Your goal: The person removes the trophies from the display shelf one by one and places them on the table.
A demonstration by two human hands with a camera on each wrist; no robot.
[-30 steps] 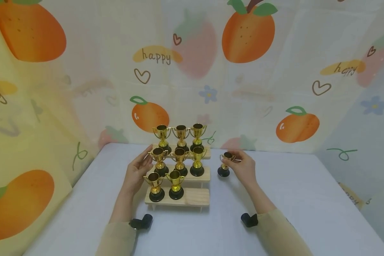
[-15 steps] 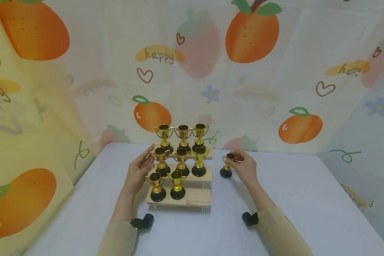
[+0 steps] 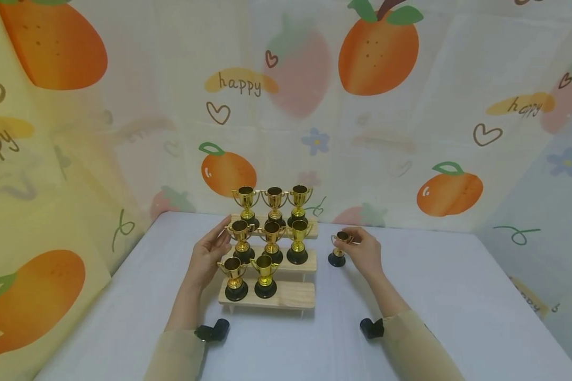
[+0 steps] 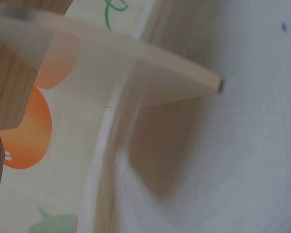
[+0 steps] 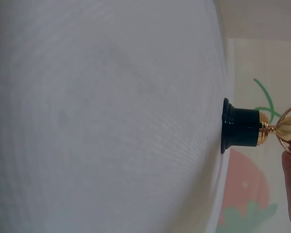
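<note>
- Head view: soft, muted light, yellowish left of the wooden stand (image 3: 293,299), bluer to its right.
- Glints on the gold trophies (image 3: 298,229) it carries.
- Left wrist view: blurred, soft shadow beside the stand.
- Right wrist view: hazy tablecloth (image 5: 111,121).

My left sleeve (image 3: 176,357), at seven o'clock in the head view, and my right sleeve (image 3: 421,346), near five, are plain beige. A black elbow-shaped block (image 3: 213,330) sits at the left cuff, another black block (image 3: 372,328) at the right.
</note>
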